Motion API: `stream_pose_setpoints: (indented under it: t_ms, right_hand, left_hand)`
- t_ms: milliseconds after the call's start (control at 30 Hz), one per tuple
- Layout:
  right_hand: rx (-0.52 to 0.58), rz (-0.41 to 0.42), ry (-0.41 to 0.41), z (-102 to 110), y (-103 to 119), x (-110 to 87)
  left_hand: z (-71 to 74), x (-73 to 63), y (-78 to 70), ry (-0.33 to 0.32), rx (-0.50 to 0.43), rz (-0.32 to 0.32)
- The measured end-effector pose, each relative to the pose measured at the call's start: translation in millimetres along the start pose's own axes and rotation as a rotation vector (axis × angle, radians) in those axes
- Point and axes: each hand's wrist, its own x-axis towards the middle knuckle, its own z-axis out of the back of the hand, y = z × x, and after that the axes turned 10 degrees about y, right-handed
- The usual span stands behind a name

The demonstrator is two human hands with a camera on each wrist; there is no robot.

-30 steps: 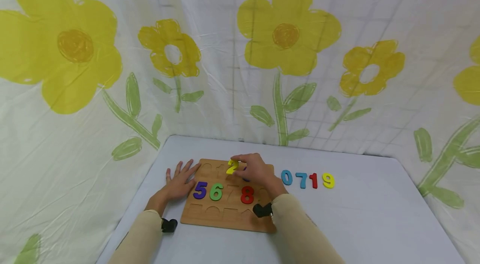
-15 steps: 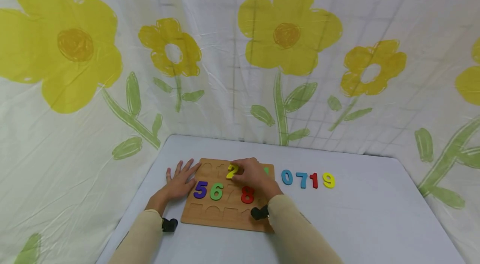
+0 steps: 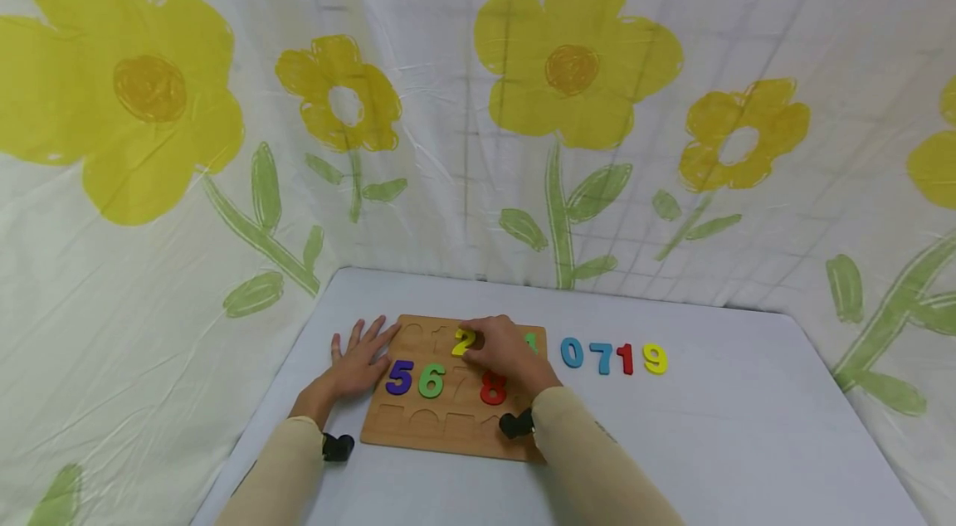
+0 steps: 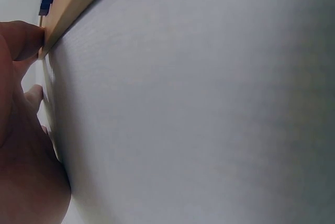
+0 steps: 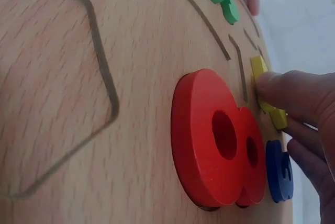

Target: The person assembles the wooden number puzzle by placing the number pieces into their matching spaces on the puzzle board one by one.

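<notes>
A wooden number puzzle board lies on the table. My right hand pinches the yellow number 2 between thumb and fingers at the board's back row. In the right wrist view, the thumb lies against the yellow 2's side, with a blue 3 just beside it. Spread fingers mark my left hand, which rests at the board's left edge; the left wrist view has its thumb touching that edge. Purple 5, green 6 and red 8 sit in the middle row.
Right of the board stand a blue 0, a blue 7, a red 1 and a yellow 9 in a row. A green 4 shows beyond my right hand. A flowered curtain hangs behind the table.
My right hand has lowered the yellow 2 slightly toward me, down to the board's back row, uncovering the green 4. My left hand has stayed in place.
</notes>
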Motion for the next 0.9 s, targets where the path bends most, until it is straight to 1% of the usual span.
stream_pose_setpoints:
  t_ms: [133,333,533,633,700,800,900]
  right_hand:
    - [-0.009,-0.009,0.013,2,2,-0.1]
    - [-0.045,-0.025,0.032,2,2,2.1]
    - [-0.054,-0.022,0.023,3,4,-0.1]
    - [-0.038,-0.023,0.019,5,6,-2.7]
    - [-0.01,-0.028,0.02,9,8,-4.8]
    - [0.046,-0.036,0.021,16,8,-8.8]
    - [0.068,-0.029,0.014,26,7,-13.9]
  left_hand:
    - [1.2,-1.3,-2.2,-0.005,-0.007,-0.008]
    - [2.0,-0.5,-3.5,0.015,0.004,0.01]
    - [1.6,0.2,-3.2,0.016,0.009,0.011]
    - [1.7,0.6,-2.2,0.015,0.004,0.012]
    - [1.3,1.0,-1.2,0.009,0.004,0.009]
    - [0.5,1.7,0.3,0.012,0.009,0.011]
    - [-0.4,2.1,1.7,0.015,0.013,0.012]
